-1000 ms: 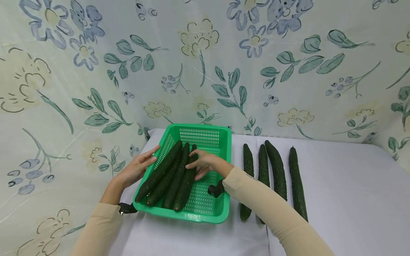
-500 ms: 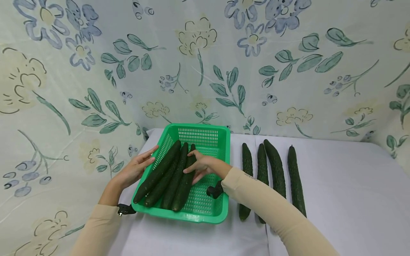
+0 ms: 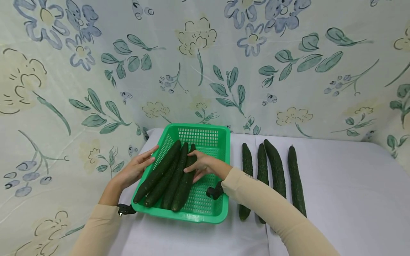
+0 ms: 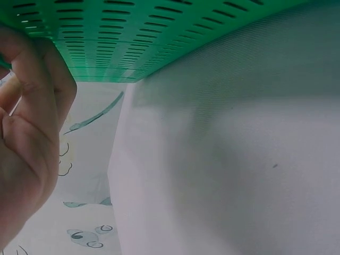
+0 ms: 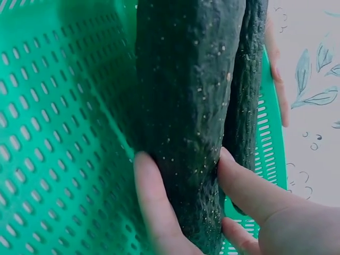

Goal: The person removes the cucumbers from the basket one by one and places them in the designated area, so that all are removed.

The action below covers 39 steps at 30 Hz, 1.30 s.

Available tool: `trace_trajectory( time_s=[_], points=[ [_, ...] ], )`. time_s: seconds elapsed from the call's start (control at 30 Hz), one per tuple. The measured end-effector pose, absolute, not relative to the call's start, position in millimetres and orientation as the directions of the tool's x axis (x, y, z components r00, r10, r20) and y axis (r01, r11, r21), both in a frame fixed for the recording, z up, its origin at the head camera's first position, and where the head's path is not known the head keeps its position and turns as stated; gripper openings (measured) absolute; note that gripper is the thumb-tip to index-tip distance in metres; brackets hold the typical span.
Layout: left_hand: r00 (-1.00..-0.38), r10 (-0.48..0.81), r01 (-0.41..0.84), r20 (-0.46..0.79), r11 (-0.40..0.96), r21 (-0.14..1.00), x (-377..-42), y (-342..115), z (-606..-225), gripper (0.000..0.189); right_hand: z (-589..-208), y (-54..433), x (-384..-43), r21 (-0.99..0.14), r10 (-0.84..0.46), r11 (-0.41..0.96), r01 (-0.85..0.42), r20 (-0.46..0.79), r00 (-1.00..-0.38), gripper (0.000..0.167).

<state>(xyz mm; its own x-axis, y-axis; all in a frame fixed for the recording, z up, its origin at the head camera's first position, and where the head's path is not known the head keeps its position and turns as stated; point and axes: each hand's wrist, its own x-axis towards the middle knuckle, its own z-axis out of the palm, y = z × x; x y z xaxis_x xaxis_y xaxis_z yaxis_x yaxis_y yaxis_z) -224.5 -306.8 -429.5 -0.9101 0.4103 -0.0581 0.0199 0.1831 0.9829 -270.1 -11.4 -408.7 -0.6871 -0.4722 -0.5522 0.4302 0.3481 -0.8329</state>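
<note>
A green plastic basket (image 3: 221, 217) holds several dark green cucumbers, lying side by side along its left half. My right hand (image 3: 206, 166) reaches in and grips the rightmost cucumber (image 3: 182, 192) near its far part. From the right wrist, fingers lie on both sides of that cucumber (image 5: 183, 90), with a neighbouring cucumber (image 5: 247, 95) close behind. At the basket's left side, my left hand (image 3: 132, 172) holds the rim from outside. The left wrist view shows its bent fingers against the slotted wall (image 4: 106, 32).
Several more cucumbers (image 3: 297, 181) lie lengthwise on the white-covered table (image 3: 346, 192) right of the basket, partly hidden by my right sleeve (image 3: 269, 209). A floral cloth (image 3: 192, 71) hangs behind the table and along the left.
The head view has shifted slightly. My right hand sits a little lower and closer around the rightmost cucumber than a second ago; the left hand keeps its place at the basket.
</note>
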Motion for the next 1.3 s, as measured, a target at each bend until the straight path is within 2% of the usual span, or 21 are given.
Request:
trace_trajectory(
  time_s=[0.43, 0.73, 1.1, 1.3],
  points=[
    [-0.911, 0.411, 0.041, -0.048, 0.205, 0.978, -227, -308, -429, 0.056, -398, -10, -268, -0.838, -0.424, 0.328, 0.437, -0.544, -0.724, 0.079],
    [-0.894, 0.445, 0.031, -0.048, 0.169, 0.985, -226, -307, -428, 0.056, -394, -7, -268, -0.839, -0.427, 0.308, 0.448, -0.543, -0.723, 0.079],
    [-0.908, 0.414, 0.02, -0.064, 0.196, 0.98, -227, -307, -429, 0.056, -375, 0, -268, -0.873, -0.46, 0.269, 0.408, -0.488, -0.742, 0.079],
    [-0.892, 0.447, -0.007, -0.071, 0.144, 0.99, -226, -307, -429, 0.056, -366, 11, -266, -0.91, -0.495, 0.201, 0.363, -0.414, -0.764, 0.078]
  ],
)
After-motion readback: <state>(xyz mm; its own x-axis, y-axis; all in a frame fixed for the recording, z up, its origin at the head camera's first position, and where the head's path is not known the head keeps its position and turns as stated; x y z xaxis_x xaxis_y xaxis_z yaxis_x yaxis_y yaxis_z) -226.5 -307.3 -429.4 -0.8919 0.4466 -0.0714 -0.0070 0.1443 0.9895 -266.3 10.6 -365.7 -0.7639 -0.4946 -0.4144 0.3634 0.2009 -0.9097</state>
